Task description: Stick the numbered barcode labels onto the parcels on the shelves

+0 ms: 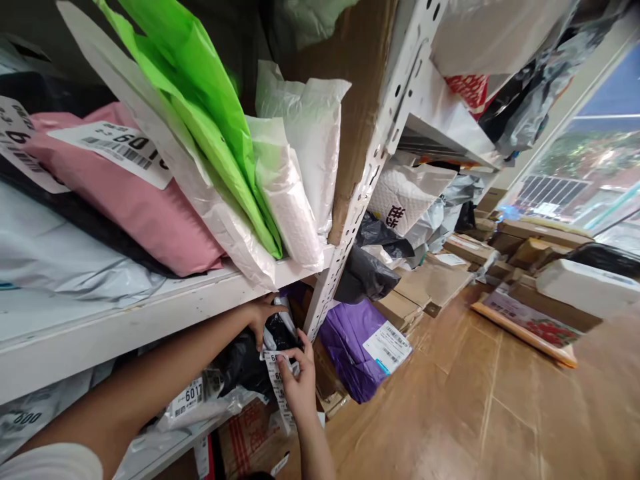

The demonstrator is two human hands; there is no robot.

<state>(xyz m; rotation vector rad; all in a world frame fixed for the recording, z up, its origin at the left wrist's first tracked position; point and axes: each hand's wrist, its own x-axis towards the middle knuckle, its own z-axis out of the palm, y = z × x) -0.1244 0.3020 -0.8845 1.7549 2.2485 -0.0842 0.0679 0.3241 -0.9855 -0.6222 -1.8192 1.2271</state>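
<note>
My left hand [261, 319] reaches under the upper shelf board, its fingers bent around the end of a black plastic parcel [278, 333] on the lower shelf. Close by, my right hand [300, 380] pinches a strip of white printed labels [278, 387] between thumb and fingers. The strip hangs down beside the parcel, with numbers and barcodes on it. A clear-wrapped parcel with a 6017 label [193, 395] lies on the lower shelf, below my left forearm.
Above, the shelf board [125, 320] carries a pink parcel [135, 193], a green mailer [220, 127] and white padded mailers [290, 193]. A perforated white post [363, 193] stands at right. Beyond it, a purple parcel [350, 340] and several cartons [435, 283] rest on the wooden floor [450, 400].
</note>
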